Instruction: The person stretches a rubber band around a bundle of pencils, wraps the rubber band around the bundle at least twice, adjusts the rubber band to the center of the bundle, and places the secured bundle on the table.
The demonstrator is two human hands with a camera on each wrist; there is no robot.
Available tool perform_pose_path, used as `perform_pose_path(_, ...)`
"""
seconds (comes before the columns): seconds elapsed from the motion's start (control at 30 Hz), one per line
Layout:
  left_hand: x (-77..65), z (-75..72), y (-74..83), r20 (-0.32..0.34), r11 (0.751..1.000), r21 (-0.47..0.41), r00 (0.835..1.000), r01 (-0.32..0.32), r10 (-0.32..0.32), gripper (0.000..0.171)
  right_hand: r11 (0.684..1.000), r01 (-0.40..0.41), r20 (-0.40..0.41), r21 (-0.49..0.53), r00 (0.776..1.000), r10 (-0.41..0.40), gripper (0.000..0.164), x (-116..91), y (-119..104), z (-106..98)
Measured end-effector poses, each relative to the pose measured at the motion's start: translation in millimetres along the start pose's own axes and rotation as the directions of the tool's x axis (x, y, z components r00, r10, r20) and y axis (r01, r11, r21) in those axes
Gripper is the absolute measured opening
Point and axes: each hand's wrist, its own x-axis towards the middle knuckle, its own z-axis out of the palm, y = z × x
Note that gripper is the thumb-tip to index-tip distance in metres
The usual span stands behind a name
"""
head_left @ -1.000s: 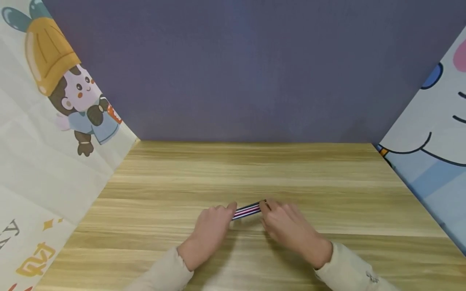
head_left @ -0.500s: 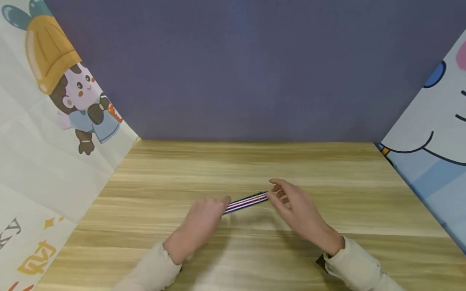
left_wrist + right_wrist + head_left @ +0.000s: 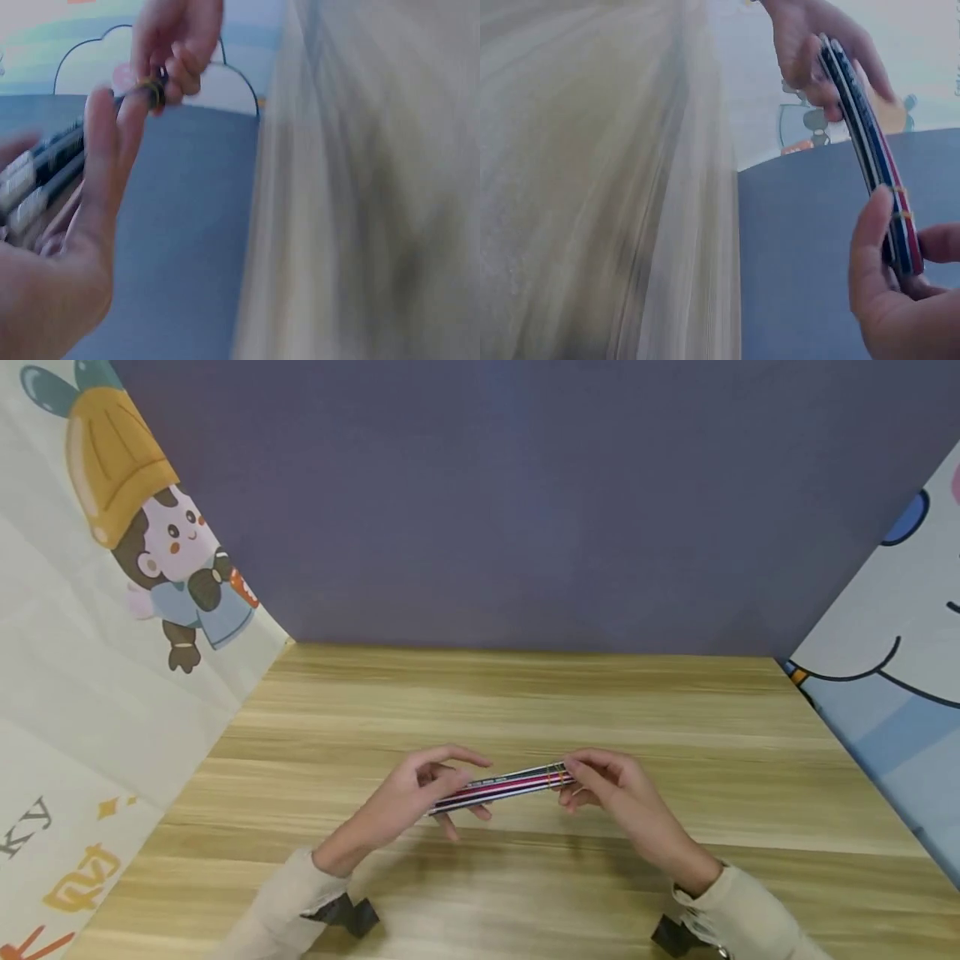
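Observation:
A bundle of striped pencils (image 3: 517,782), dark, white and pink, is held level above the table, tilted slightly up to the right. Yellow rubber bands (image 3: 555,774) circle it near its right end. My right hand (image 3: 618,785) pinches that end between thumb and fingers. At the other end, my left hand (image 3: 408,793) holds the bundle with the thumb on top and some fingers spread beneath. The left index finger stands off the pencils. In the right wrist view the pencils (image 3: 870,135) run between both hands. Motion blurs the pencil ends (image 3: 30,187) in the left wrist view.
A wood-grain table (image 3: 525,702) lies under the hands. A grey-blue panel (image 3: 480,510) closes off its far side. Cartoon-printed sheets border it on the left (image 3: 75,693) and right (image 3: 885,718). Dark wrist devices (image 3: 363,917) hang at the sleeves.
My right hand loosened, then pinched the banded end again. The left hand moved left and its fingers spread, uncovering more of the pencils. The bundle has shifted slightly and its rubber bands now show.

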Motion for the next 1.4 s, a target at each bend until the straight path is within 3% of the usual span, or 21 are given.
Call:
perform_pose_path(0.07,0.7,3.7,-5.2,-0.087,0.996,-0.087,0.996,-0.007,-0.001,0.04,0.999,-0.038,-0.018,0.026,0.999,0.039,0.043,0,1,9)
perform_pose_path(0.17,3.1,12.0,-12.3,-0.214,0.977,-0.213,0.975,0.008,-0.055,0.05,0.997,-0.07,-0.04,0.042,0.997,0.072,0.045,1,6,25)
perform_pose_path(0.27,4.0,17.8,-17.3,-0.264,0.952,-0.306,0.959,0.018,-0.103,0.052,0.999,-0.038,-0.085,0.038,0.996,0.041,0.044,2,13,38)
perform_pose_path(0.37,2.9,17.4,-17.1,-0.256,0.93,-0.365,0.956,0.041,-0.143,0.049,0.999,0.009,-0.064,-0.042,0.998,-0.012,0.042,2,17,36)
perform_pose_path(0.47,2.3,12.5,-14.3,-0.222,0.928,-0.367,0.963,0.062,-0.152,0.043,0.993,0.041,0.038,-0.108,0.999,-0.037,0.041,4,19,22)
perform_pose_path(0.57,0.9,6.4,-13.9,-0.182,0.925,-0.375,0.974,0.057,-0.134,0.034,0.992,0.044,0.14,-0.118,0.99,-0.027,0.04,6,19,9)
perform_pose_path(0.73,-4.6,0.4,-21.2,-0.144,0.896,-0.445,0.987,-0.002,-0.07,0.024,0.994,0.014,0.157,-0.104,0.988,0.003,0.033,4,18,5)
perform_pose_path(0.97,-3.0,5.0,-29.4,-0.181,0.893,-0.448,0.982,-0.04,-0.047,0.025,0.99,0.006,0.102,-0.138,0.995,0.008,0.027,4,16,14)
perform_pose_path(1.23,-5.3,2.0,-22.2,-0.235,0.891,-0.445,0.972,-0.086,-0.024,0.025,0.985,-0.034,0.183,-0.167,0.981,0.064,0.029,3,0,-8)
perform_pose_path(1.4,-8.9,-0.4,-23.5,-0.271,0.898,-0.432,0.962,-0.083,-0.042,0.024,0.986,-0.006,0.222,-0.165,0.974,0.043,0.03,2,-4,-13)
